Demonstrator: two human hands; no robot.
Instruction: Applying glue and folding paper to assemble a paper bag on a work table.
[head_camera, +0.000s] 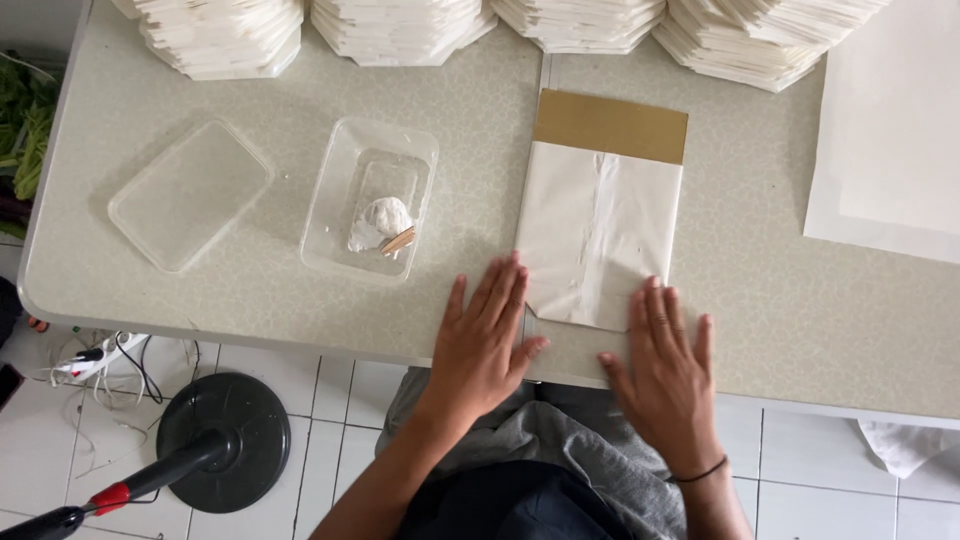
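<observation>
A folded white paper sheet (598, 235) lies on the table (760, 290), wrapped around a brown cardboard piece (611, 125) that sticks out at its far end. My left hand (483, 340) rests flat, fingers spread, with its fingertips on the paper's near left corner. My right hand (665, 370) lies flat too, its fingertips pressing the paper's near right corner. A dark band circles my right wrist. Neither hand grips anything.
A clear plastic tub (368, 195) holding a white lump and a small wooden stick sits left of the paper, its lid (190, 192) further left. Stacks of folded white paper (400, 28) line the far edge. Large white sheets (890, 130) lie right. A fan base (222, 440) stands on the floor.
</observation>
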